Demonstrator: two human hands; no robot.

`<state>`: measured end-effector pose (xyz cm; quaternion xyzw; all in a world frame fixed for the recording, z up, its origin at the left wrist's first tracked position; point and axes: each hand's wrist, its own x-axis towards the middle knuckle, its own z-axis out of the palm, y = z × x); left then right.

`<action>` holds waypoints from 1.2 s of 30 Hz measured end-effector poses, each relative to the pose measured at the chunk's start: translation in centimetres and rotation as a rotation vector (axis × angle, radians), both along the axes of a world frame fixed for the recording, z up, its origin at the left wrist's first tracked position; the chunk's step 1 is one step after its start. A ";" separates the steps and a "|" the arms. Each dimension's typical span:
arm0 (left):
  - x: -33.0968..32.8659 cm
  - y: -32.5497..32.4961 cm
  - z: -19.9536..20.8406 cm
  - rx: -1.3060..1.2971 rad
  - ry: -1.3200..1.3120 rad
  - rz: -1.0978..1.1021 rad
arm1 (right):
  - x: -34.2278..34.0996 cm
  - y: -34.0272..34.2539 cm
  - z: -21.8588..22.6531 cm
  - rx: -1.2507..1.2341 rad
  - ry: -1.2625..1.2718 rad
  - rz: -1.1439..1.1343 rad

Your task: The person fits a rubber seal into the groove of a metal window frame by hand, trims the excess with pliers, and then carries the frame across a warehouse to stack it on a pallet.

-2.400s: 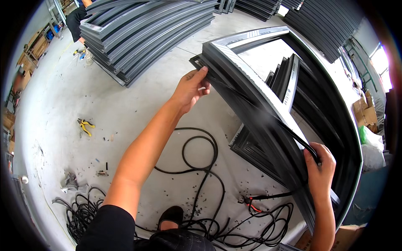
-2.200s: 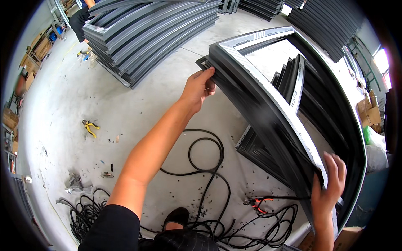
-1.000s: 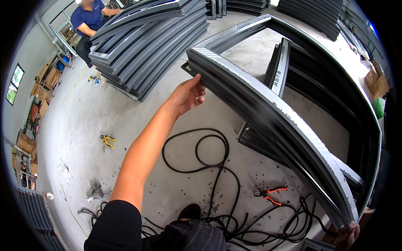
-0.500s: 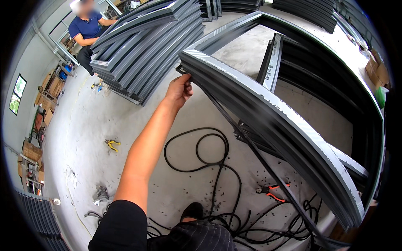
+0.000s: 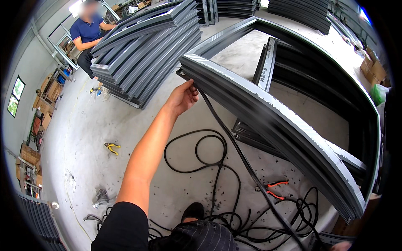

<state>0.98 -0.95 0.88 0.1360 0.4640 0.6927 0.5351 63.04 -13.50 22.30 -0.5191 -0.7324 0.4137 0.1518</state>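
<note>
Currently the left hand (image 5: 183, 98) pinches the left corner of the dark frame (image 5: 268, 115), thumb against its edge and fingers curled below; whether they also grip the black strip (image 5: 247, 164) is hidden. That strip comes out from the fingers at this same corner, runs down apart from the frame's near side and leaves the view at the bottom. Below the frame it crosses orange-handled pliers (image 5: 277, 183), covering part of them. Beneath the frame's lower right end, the right hand (image 5: 341, 247) is a blurred, cut-off patch, its grip impossible to tell.
</note>
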 end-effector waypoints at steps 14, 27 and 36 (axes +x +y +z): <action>3.9 0.8 1.3 -0.149 0.224 0.043 | 5.6 7.1 -11.3 0.674 -0.351 -0.261; 6.8 -0.7 0.7 -0.202 0.325 0.010 | 4.7 8.1 -10.7 0.541 -0.385 -0.326; 12.7 -1.5 0.6 -0.286 0.420 0.032 | 4.6 8.4 -11.8 0.795 -0.299 -0.234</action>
